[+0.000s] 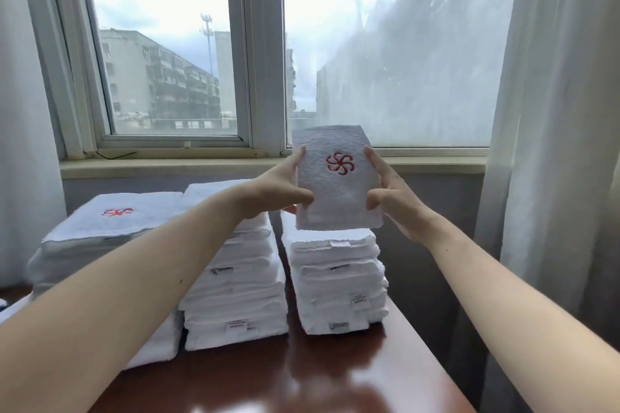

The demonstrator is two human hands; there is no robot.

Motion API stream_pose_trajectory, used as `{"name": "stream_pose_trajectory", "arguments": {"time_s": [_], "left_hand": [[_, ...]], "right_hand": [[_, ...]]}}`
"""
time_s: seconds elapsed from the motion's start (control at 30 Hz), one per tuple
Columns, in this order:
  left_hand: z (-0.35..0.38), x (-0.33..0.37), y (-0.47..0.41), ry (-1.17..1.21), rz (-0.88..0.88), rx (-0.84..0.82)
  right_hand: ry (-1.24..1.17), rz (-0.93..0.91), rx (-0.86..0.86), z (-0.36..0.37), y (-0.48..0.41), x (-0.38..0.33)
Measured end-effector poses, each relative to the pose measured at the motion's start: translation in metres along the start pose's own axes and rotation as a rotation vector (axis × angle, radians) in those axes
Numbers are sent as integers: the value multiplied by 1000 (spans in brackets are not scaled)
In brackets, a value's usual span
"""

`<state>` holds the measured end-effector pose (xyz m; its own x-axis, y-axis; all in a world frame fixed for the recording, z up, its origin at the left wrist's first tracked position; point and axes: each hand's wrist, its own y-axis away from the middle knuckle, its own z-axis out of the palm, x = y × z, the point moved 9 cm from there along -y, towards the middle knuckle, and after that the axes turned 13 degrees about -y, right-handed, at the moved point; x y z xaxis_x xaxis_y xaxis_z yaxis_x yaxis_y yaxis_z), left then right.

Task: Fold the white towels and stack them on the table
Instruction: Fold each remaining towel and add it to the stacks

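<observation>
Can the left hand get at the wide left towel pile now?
Probably not yet: the left hand pinches the folded towel above the right stack. Otherwise the wide pile lies unblocked.

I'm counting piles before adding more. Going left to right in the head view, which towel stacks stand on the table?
Left to right: wide stack with a red emblem on top → middle stack → right stack. The held towel overlaps the right stack, so it is left out.
</observation>
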<state>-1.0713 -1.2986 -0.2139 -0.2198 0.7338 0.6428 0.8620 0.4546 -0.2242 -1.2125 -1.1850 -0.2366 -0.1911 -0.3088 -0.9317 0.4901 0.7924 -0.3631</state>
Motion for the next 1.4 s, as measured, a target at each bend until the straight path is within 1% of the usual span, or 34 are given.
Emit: {"name": "stream_pose_trajectory", "arguments": {"time_s": [0.17,0.2,0.23,0.3,0.37,0.4,0.57,0.67,0.8,0.93,1.0,1.03,1.1,1.17,1.23,1.4], "left_hand": [[10,-32,-25,-42,-140,13],[15,-37,-27,-113,-178,-1],[20,-40,-29,-245,-207,-25],[34,-40,-32,-530,-211,-116],[50,-41,-33,-679,-198,-202],[55,-42,-34,-712,-200,-213],[58,-48,-26,-652,-203,-145],[61,-44,-10,-553,-178,-123],[58,-33,26,-481,-107,-84],[53,-30,76,-501,-65,-59],[47,-33,105,-497,-69,-32],[43,-35,120,-492,-75,-12],[32,-42,153,-485,-91,29],[22,-56,188,-495,-123,51],[10,-76,225,-521,-177,62],[-25,-125,317,-582,-350,82]], "right_hand": [[-7,83,22,1,-24,41],[11,115,28,1,-27,50],[47,151,38,2,-28,58],[133,213,51,5,-30,72],[199,251,45,8,-30,84],[220,262,51,8,-31,87],[299,289,69,9,-26,84],[411,268,78,12,-14,74],[578,270,28,19,12,58],[815,230,-52,36,46,34],[914,173,-88,53,63,19],[929,133,-133,65,72,13],[928,64,-275,98,92,3],[921,37,-439,136,115,0],[943,10,-565,175,135,1],[968,-124,-721,276,167,9]]}}
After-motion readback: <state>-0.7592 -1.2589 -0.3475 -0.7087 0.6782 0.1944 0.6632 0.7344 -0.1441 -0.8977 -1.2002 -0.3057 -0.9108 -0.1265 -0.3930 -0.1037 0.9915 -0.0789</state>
